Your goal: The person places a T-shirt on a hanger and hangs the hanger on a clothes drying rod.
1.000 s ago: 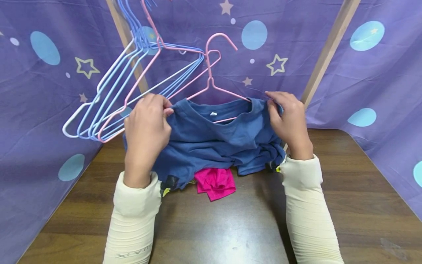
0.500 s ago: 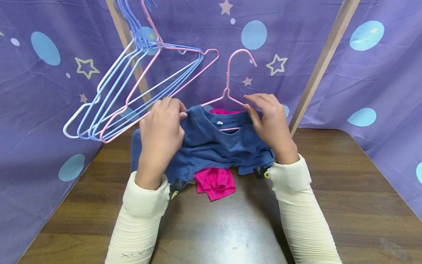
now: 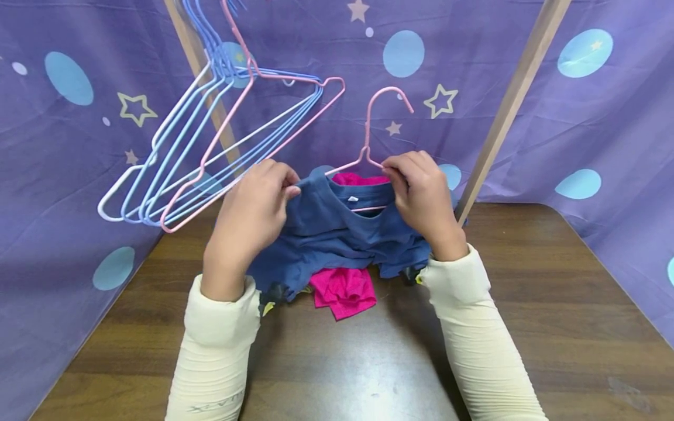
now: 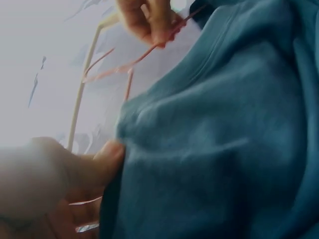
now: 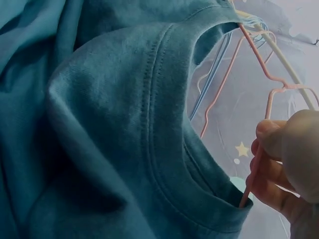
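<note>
1. I see a purple curtain (image 3: 316, 29) with stars and blue ovals across the back, and a brown wood-grain desk (image 3: 542, 304) below.
2. Leftmost, spare hangers (image 3: 226, 70) in white, blue and pink hang before a slanting pole (image 3: 184, 35).
3. The left hand (image 3: 255, 204) pinches the blue shirt (image 3: 337, 234) at one shoulder.
4. Mid-view, that shirt is held neck up over the desk, its lower part bunched; a pink cloth (image 3: 344, 292) lies just in front.
5. The right hand (image 3: 423, 193) grips one arm of the pink hanger (image 3: 367, 123) at the collar; another pole (image 3: 513, 105) leans behind.
6. The top edge crops the spare hangers' hooks.
7. My left wrist feed is blurred.
8. The shirt hides the pink hanger's ends; I can't tell whether the pink behind the collar is the same cloth.
</note>
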Available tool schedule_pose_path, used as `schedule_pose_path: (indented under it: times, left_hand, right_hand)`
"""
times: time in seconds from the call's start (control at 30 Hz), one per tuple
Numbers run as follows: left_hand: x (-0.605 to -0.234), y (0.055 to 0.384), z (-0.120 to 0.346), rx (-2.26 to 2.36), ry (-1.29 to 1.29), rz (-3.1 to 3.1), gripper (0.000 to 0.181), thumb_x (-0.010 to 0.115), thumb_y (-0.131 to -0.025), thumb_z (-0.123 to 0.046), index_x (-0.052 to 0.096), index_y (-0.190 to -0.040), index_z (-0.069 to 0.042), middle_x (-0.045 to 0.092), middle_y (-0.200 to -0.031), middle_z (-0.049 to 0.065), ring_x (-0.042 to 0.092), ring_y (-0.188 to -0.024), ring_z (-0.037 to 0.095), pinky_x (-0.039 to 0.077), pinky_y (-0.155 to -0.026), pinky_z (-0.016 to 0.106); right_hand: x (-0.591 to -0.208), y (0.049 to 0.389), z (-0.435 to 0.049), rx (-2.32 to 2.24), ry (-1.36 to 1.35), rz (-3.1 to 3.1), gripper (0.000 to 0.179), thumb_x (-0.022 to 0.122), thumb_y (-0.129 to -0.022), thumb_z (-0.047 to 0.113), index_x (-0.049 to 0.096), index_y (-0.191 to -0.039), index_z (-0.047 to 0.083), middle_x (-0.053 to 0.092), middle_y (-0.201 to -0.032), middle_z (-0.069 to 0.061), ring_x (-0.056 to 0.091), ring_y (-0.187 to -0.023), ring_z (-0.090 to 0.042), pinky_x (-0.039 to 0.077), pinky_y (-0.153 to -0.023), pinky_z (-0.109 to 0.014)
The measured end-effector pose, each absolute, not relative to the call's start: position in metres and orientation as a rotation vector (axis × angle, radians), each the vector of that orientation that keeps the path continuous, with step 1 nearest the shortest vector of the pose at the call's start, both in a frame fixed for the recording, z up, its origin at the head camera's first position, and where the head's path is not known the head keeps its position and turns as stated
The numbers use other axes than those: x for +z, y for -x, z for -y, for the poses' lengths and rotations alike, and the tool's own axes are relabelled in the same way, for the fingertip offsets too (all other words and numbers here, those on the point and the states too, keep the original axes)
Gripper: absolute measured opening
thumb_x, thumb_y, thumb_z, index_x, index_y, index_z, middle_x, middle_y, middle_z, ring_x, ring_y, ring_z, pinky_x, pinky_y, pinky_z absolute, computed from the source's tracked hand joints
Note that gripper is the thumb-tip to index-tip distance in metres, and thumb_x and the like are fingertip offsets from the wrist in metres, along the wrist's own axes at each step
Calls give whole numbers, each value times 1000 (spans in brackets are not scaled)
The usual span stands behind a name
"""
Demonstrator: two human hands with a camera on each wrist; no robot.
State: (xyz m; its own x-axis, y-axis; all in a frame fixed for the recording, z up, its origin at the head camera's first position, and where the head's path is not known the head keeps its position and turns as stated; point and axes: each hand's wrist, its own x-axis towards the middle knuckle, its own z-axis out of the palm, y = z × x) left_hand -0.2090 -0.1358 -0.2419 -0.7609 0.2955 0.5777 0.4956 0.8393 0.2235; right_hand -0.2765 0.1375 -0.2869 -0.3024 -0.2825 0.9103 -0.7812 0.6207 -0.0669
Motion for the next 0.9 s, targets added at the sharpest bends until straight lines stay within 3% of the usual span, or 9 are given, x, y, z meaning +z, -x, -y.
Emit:
schedule_pose_path:
  times: [0.23,0.9]
  left_hand:
    - [-231,200,158,-569,600,2592,19,73,-95,-11,71,-110,1,68,-104,16,64,-97,34,48,-90,50]
    - [-227,194,178,-571,575,2410,9,75,-91,-4,77,-98,3,71,-92,19,68,-84,38,49,-81,52]
  right_hand:
    - [-287,278,-142,682,-797,1836,13,64,-100,7,71,-97,-4,70,-89,-17,60,-80,-35,47,-74,-44]
    - [-284,279,-156,741,-674,1848,14,68,-98,8,73,-96,-4,68,-84,-17,58,-75,-31,44,-71,-39]
